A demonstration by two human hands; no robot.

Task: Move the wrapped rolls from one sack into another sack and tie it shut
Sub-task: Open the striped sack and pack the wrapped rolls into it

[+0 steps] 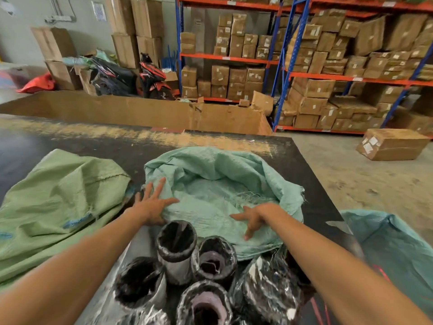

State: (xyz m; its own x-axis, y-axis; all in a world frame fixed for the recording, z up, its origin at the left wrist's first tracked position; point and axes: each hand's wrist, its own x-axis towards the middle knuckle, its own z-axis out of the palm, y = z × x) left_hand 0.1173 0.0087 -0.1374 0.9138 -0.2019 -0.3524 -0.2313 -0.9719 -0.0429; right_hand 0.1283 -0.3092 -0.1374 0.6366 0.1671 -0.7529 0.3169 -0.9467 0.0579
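Wrapped rolls [187,273] stand on end in a cluster at bottom centre of frame, approx five w/ open ends up, in glossy black plastic, two showing pale purple inside. They sit on the dark table [304,165], touching each other, just below the teal sack [218,184]. Teal sack lies centre frame, mouth rolled down & open toward the rolls, its near edge touching the upper rolls. Left hand [152,205] lies flat on the sack's left rim, fingers spread & straight. Right hand [255,216] rests on the sack's near lip, fingers spread, slightly bent, tips pressing fabric; not clear if it pinches any. Green sack [54,202] slumped at left of frame, on the table, apart from the rolls. Another teal sack [393,249] at lower right, off the table edge. Racks w/ cardboard boxes [328,66] fill upper right; a scooter [152,76] upper centre-left.
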